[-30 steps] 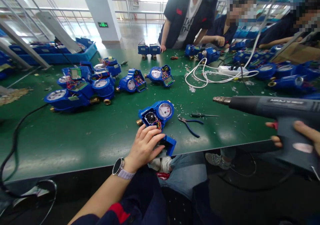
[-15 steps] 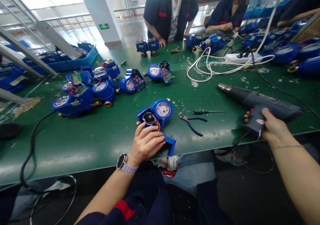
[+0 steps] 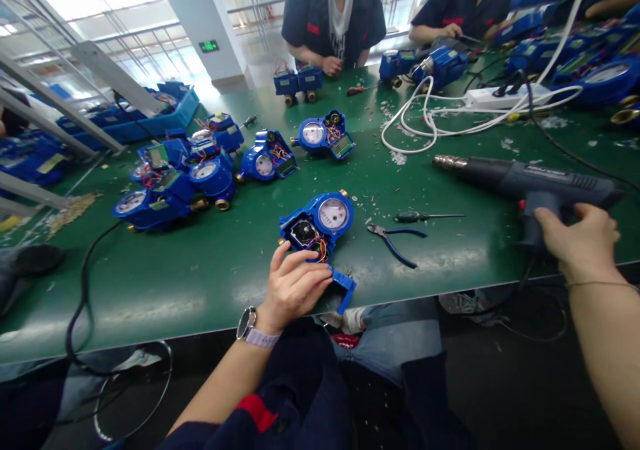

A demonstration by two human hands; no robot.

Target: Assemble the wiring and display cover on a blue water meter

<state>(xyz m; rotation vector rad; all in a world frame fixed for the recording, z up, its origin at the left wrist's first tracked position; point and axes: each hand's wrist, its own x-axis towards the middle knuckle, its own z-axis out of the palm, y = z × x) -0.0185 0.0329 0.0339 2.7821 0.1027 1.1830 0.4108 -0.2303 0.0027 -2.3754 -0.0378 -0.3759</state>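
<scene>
A blue meter [image 3: 334,214] with a round white dial lies on the green bench, its wiring compartment uncovered. My left hand [image 3: 297,283] is closed over the compartment's near edge, fingertips by the coloured wires and thumb hidden. A blue cover piece [image 3: 345,289] sticks out beside those fingers. On the right, a dark heat gun [image 3: 520,180] lies with its metal nozzle pointing left. My right hand [image 3: 583,240] is behind its handle, thumb and fingers spread apart. Blue-handled cutters [image 3: 400,243] and a screwdriver [image 3: 425,217] lie between the meter and the heat gun.
Several blue meters [image 3: 205,170] stand at the left, two more [image 3: 323,135] behind the central one. A white power strip [image 3: 505,97] and its looped cable [image 3: 415,149] lie at the back right. Two people [image 3: 333,23] [image 3: 463,10] are across the bench. A black cord hangs over the left front edge.
My right hand has loosened from the heat gun's handle and shifted right, and the gun now rests on the bench. The camera view has moved slightly. My left hand stays at the meter.
</scene>
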